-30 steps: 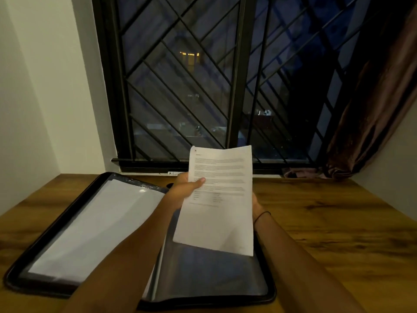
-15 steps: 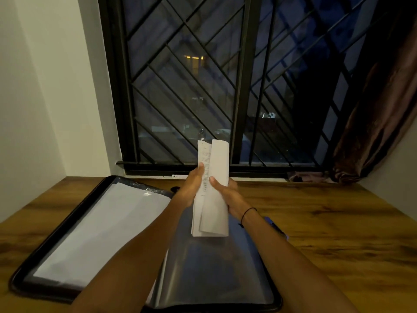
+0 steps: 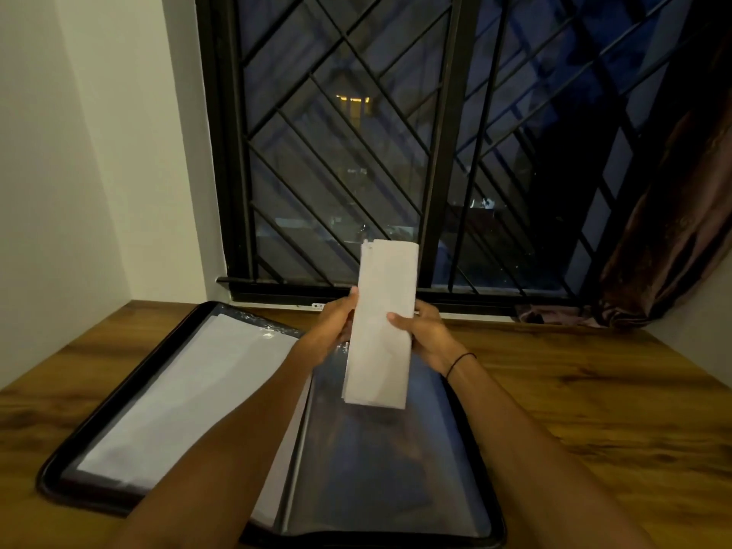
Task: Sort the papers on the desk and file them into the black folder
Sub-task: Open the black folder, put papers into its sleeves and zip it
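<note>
Wooden desk (image 3: pixel 594 410), black folder (image 3: pixel 396 489) open; folded paper (image 3: pixel 382 326) upright btwn left hand (image 3: pixel 336 326) & right hand (image 3: pixel 426 330), both pinching it.

Folded white paper (image 3: pixel 380 322) above open black folder (image 3: pixel 277 429)

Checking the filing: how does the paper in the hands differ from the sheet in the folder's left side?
The held paper is folded into a narrow strip; the filed sheet lies flat and unfolded. The paper is lifted upright by the left hand and right hand; the sheet rests in the black folder. Both are white.
</note>
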### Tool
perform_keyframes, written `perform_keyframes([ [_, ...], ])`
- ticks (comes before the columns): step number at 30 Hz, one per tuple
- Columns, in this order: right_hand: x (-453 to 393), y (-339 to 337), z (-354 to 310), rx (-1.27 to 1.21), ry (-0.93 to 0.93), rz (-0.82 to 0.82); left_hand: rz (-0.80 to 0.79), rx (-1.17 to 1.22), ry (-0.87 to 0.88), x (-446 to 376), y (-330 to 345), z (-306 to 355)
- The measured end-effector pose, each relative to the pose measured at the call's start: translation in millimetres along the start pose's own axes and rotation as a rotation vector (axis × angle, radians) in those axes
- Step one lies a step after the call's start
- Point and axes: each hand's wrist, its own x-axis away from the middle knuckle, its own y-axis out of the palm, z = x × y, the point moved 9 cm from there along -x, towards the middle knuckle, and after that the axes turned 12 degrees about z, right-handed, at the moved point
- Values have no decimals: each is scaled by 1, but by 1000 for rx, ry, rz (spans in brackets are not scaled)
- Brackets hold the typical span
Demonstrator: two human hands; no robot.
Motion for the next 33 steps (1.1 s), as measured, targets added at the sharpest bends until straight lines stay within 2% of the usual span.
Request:
perform_keyframes([
  [2, -5, -27, -8, -60, -37, 217, 14, -81, 32, 1, -8, -4],
  [4, -8, -53, -11, -157, -51, 386, -40, -455, 204, 13, -10, -5],
  [7, -6, -80, -12, -248, -62, 522, -264, -1096, 381, 37, 0, -27],
  [9, -2, -90, -12, -239, -74, 572, -276, -1202, 386, 37, 0, -38],
  [12, 2, -97, -11, -228, -73, 620, -258, -1202, 390, 32, 6, -36],
  [16, 2, -99, -15, -234, -77, 633, -223, -1417, 444, 32, 15, -38],
  [18, 1, -101, -19, -228, -91, 639, -196, -1437, 490, 28, 19, -40],
  [26, -6, -100, -19, -233, -105, 655, -145, -1300, 485, 21, 19, -40],
  [33, -12, -94, -28, -284, -127, 648, -5, -957, 384, 8, 3, -33],
])
